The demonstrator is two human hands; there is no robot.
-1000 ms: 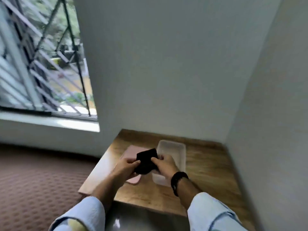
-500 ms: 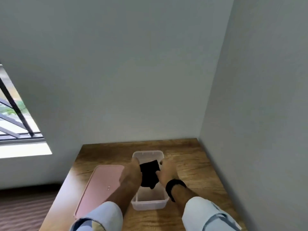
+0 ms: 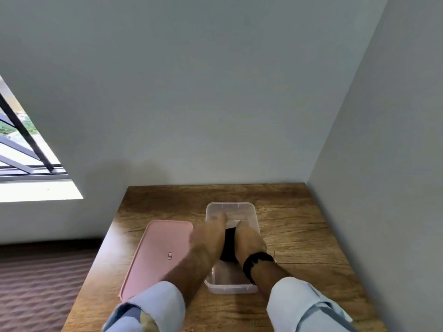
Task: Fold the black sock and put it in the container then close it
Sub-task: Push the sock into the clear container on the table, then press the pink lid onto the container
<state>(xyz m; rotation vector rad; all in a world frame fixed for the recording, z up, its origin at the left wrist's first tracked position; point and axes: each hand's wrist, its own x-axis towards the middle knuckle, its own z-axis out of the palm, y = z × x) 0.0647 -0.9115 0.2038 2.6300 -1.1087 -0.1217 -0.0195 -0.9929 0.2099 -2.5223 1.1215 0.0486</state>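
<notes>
A clear plastic container [image 3: 230, 206] stands on the wooden table [image 3: 299, 236], lidless. The folded black sock [image 3: 229, 245] lies down inside it, only a dark strip showing between my hands. My left hand [image 3: 211, 238] and my right hand [image 3: 249, 238] both reach into the container, one on each side of the sock and pressed against it. Fingers point away from me toward the far wall of the container. The pink lid [image 3: 158, 252] lies flat on the table just left of the container, partly under my left forearm.
The table sits in a corner, with a grey wall [image 3: 215, 104] behind it and another wall [image 3: 383, 164] along its right edge. A barred window [image 3: 21, 149] is at the left. Brown carpet [image 3: 40, 283] lies below the table's left edge.
Both hands have carried the sock from above the table's front down into the container. The view has swung right and now looks down at the table.
</notes>
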